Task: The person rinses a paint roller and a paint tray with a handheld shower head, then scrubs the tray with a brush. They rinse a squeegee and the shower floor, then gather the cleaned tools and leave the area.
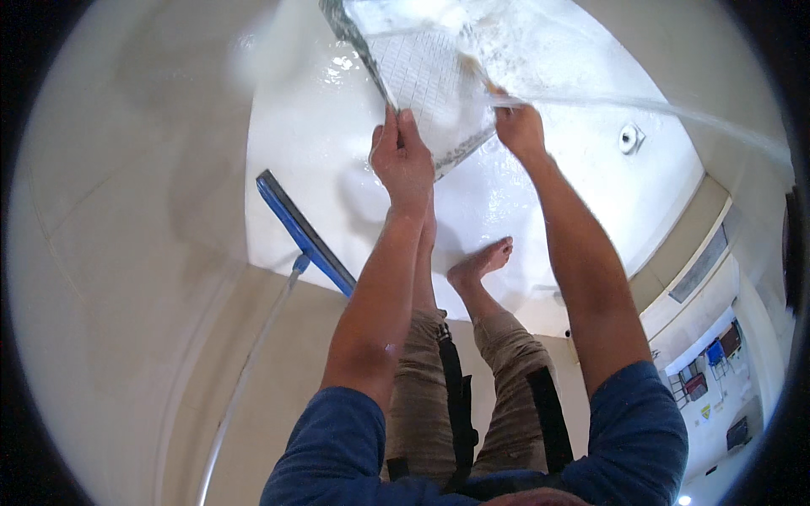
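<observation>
A wet, flat rectangular panel (422,80) with a pale grid-patterned face and dark, mottled edges is tilted up in front of me. My left hand (402,160) grips its near left edge, thumb and fingers closed round the rim. At the panel's right side my right hand (519,131) is closed. A slim brownish thing (477,72) sticks out beyond its fingers over the panel; its kind is blurred. A stream of water (641,103) stretches between my right hand and the right side of the view. Foamy water (548,42) lies beyond the panel.
A blue floor squeegee (305,234) with a long pale handle (245,379) leans left of my legs. My bare foot (481,261) stands on the wet white floor (312,152). A round drain-like fitting (630,139) is at right. Pale walls (126,211) curve around; chairs (696,384) show far right.
</observation>
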The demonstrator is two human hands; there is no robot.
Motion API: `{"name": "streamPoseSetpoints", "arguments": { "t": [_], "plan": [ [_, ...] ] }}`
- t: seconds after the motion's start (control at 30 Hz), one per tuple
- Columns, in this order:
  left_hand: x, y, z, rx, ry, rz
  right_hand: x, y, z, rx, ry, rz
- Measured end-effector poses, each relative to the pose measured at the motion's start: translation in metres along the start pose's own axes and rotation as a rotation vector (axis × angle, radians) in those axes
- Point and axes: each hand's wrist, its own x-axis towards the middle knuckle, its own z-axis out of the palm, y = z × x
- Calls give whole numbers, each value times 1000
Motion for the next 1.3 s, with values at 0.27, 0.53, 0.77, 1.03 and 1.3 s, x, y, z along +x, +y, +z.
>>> {"name": "streamPoseSetpoints", "arguments": {
  "t": [0.27, 0.53, 0.77, 1.03, 1.3],
  "plan": [
    [-6, -18, -7, 135, 0, 32, 19, -15, 0, -60, -94, 26],
    [-28, -13, -23, -14, -53, -32, -89, -20, -36, 200, -215, 13],
    [-44, -3, -41, 81, -152, 237, 29, -11, -40, -65, -236, 124],
    [-36, -24, -49, 58, -128, 196, 54, -66, 3, 223, -221, -271],
    [-43, -29, -47, 8, -173, 232, 61, -40, 10, -196, -116, -144]
  ]
}}
